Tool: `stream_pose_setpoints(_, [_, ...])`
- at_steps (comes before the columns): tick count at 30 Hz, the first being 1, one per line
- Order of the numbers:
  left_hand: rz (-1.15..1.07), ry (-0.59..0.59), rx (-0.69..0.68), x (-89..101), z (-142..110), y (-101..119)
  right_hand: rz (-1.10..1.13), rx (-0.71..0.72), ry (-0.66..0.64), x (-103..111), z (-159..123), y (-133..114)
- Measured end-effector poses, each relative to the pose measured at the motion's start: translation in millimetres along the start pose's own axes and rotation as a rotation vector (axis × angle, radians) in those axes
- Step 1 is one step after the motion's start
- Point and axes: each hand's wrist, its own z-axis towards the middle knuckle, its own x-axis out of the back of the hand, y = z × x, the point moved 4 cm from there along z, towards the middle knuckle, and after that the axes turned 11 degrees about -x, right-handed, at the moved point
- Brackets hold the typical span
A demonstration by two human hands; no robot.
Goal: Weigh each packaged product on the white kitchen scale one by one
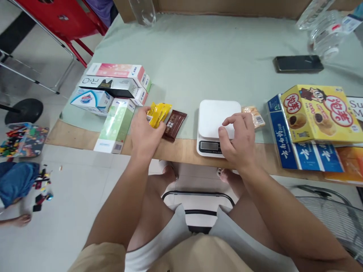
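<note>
Clocked from the white kitchen scale, the yellow packet sits at nine o'clock, pinched between the thumb and fingers of the left hand; the brown packet lies on the table just beside it. The right hand is over the plate's three o'clock side, its grip loosely spread, thumb and forefinger slightly parted; whether it touches the plate I cannot tell. Behind that hand lies one clear-wrapped packet of biscuit-like pieces. Toward ten o'clock, six closed cartons show; at three, one yellow snack box tops blue boxes, at least three. Clear bottles number three: one at eleven, two at two, near one phone. Out at nine, a floor tray contains many toy bricks, too small to count.
</note>
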Motion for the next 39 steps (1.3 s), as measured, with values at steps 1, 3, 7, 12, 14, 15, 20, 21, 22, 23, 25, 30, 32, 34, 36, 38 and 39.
stream_pose_setpoints(1, [-0.032,0.053,-0.043,-0.3,-1,6,0.005,0.011,0.007,1,0,-1])
stream_pose_setpoints(3, [-0.107,0.129,-0.177,-4.0,-3,22,0.017,0.034,0.02,4,1,-2])
stream_pose_setpoints(7, [-0.182,0.071,-0.488,-23.0,-15,68,0.01,0.055,0.015,13,4,0])
stream_pose_setpoints(12, [-0.178,-0.087,-0.607,-49.1,-20,108,-0.036,-0.002,-0.014,24,1,15])
stream_pose_setpoints(14, [-0.215,-0.092,-0.62,-53.6,-19,113,-0.055,-0.056,-0.038,29,-2,23])
stream_pose_setpoints(15, [-0.244,-0.08,-0.633,-54.4,-18,114,-0.062,-0.089,-0.054,31,-4,27])
stream_pose_setpoints(20, [-0.344,-0.018,-0.664,-54.0,-17,109,-0.071,-0.323,-0.178,35,-14,41])
stream_pose_setpoints(21, [-0.341,-0.02,-0.65,-54.2,-17,107,-0.068,-0.355,-0.203,34,-15,42])
stream_pose_setpoints(22, [-0.334,-0.025,-0.632,-54.5,-18,105,-0.061,-0.376,-0.222,32,-16,42])
stream_pose_setpoints(23, [-0.325,-0.031,-0.615,-54.8,-19,103,-0.045,-0.387,-0.238,31,-16,41])
stream_pose_setpoints(25, [-0.297,-0.037,-0.593,-54.9,-19,99,0.015,-0.402,-0.279,27,-14,38])
stream_pose_setpoints(30, [-0.216,0.035,-0.5,-50.8,-12,82,0.22,-0.397,-0.417,13,-12,31])
stream_pose_setpoints(32, [-0.21,0.076,-0.496,-47.3,-9,77,0.202,-0.364,-0.39,12,-11,30])
stream_pose_setpoints(34, [-0.208,0.114,-0.531,-42.9,-8,75,0.154,-0.333,-0.327,14,-9,31])
stream_pose_setpoints(36, [-0.206,0.143,-0.587,-38.7,-11,79,0.123,-0.286,-0.247,20,-7,31])
stream_pose_setpoints(38, [-0.218,0.175,-0.658,-35.4,-18,88,0.09,-0.184,-0.157,28,-6,29])
stream_pose_setpoints(39, [-0.235,0.192,-0.702,-34.3,-23,93,0.068,-0.104,-0.119,32,-6,26])
